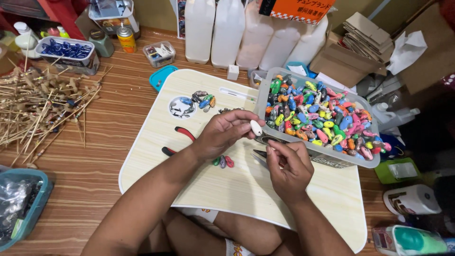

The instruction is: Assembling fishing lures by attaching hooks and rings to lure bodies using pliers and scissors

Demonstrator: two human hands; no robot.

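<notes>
1. Head view, hands: left hand (222, 132) pinches a small white oval lure body (256, 127) btwn thumb & fingertips, held just above the lap table (237, 189), close to the tub's near wall. Right hand (288, 166) is closed around slim metal pliers (259, 155), tips pointing left, just below the white piece.
2. Handling (my guess): piece looks hard, smooth plastic, v. light, prob. slippery. Best gripped across its flat sides near the middle, leaving the narrow end free for the tool. A tight squeeze could make it pop out.
3. Around: clear tub (317, 151) full of bright painted pieces sits right of the hands. Red-handled pliers (177, 140) lie under the left wrist; a few loose painted pieces (223, 161) beside them.
4. Further off: bundle of thin sticks (38, 109) on the floor at far left; white jugs (227, 31) at the back.
</notes>
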